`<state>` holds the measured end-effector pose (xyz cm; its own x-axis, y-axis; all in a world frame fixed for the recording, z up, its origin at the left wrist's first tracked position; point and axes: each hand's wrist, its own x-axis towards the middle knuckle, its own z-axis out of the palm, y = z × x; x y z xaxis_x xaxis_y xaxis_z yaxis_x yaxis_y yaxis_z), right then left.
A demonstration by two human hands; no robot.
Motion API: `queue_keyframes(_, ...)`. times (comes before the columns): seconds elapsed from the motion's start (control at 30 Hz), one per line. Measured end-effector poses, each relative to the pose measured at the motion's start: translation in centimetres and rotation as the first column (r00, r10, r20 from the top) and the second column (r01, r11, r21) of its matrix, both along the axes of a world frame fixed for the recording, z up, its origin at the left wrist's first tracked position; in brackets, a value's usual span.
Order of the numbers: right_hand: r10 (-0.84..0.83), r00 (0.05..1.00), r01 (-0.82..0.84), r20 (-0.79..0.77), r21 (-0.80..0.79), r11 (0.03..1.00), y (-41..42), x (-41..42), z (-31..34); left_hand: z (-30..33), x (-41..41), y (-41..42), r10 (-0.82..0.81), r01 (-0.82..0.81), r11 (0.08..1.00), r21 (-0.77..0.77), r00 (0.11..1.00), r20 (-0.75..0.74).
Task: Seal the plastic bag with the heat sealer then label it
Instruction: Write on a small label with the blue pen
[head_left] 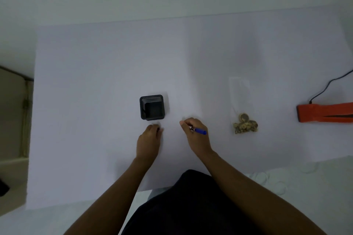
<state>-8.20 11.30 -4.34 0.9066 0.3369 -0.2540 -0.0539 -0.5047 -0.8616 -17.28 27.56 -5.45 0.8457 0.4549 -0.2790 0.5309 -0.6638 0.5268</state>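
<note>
Right hand fingers curled around blue pen; left hand fingers curled over small dark thing, resting on tabletop below black mesh holder.

Both forearms reach forward, left hand curled, right hand pinching a pen

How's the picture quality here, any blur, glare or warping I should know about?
Head view: dim, flat light with soft shadows and no glare; wide-angle warping bows the table edges; the clear plastic bag nearly vanishes against the surface; the left hand fingertips are slightly blurred; the heat sealer is cut off at the right edge.
</note>
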Motion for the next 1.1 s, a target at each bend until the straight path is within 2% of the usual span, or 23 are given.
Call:
queue_keyframes(0.07, 0.016, 1.0, -0.015, -0.016, 0.05, 0.999, 0.6, 0.3, 1.5, 0.6, -0.1, 0.0, 0.086, -0.076, 0.986, -0.148, 0.995, 0.058)
queue_keyframes(0.13, 0.014, 0.993, 0.001, -0.12, 0.12, 0.993, 1.3, 0.5, 3.8, 2.4, 0.1, 0.0, 0.245, -0.198, 0.918, -0.345, 0.964, 0.099)
queue_keyframes(0.2, 0.018, 0.96, 0.038, -0.28, 0.19, 0.981, 2.0, 0.7, 6.5, 5.3, 0.6, 0.2, 0.392, -0.297, 0.797, -0.525, 0.917, 0.075)
queue_keyframes(0.27, 0.019, 0.93, 0.088, -0.367, 0.272, 0.958, 2.5, 1.0, 8.9, 8.2, 1.0, 0.6, 0.496, -0.334, 0.65, -0.683, 0.867, 0.048)
queue_keyframes(0.37, -0.02, 0.938, 0.16, -0.346, 0.382, 0.91, 3.0, 1.6, 12.0, 11.8, 1.3, 1.3, 0.568, -0.312, 0.505, -0.805, 0.822, 0.037)
queue_keyframes(0.47, -0.059, 0.954, 0.181, -0.294, 0.407, 0.895, 3.6, 2.2, 14.3, 14.2, 1.6, 1.6, 0.583, -0.289, 0.431, -0.855, 0.813, 0.019)
queue_keyframes(0.6, -0.031, 0.968, 0.136, -0.247, 0.42, 0.897, 4.7, 2.6, 16.0, 16.5, 1.9, 1.6, 0.561, -0.239, 0.409, -0.88, 0.827, 0.036)
queue_keyframes(0.83, -0.003, 0.982, 0.087, -0.188, 0.442, 0.893, 5.6, 2.7, 18.1, 19.0, 2.1, 1.7, 0.543, -0.195, 0.442, -0.875, 0.835, 0.088)
queue_keyframes(1.1, -0.015, 0.984, 0.102, -0.178, 0.487, 0.868, 6.4, 2.3, 19.1, 20.5, 2.4, 1.4, 0.513, -0.17, 0.539, -0.825, 0.844, 0.16)
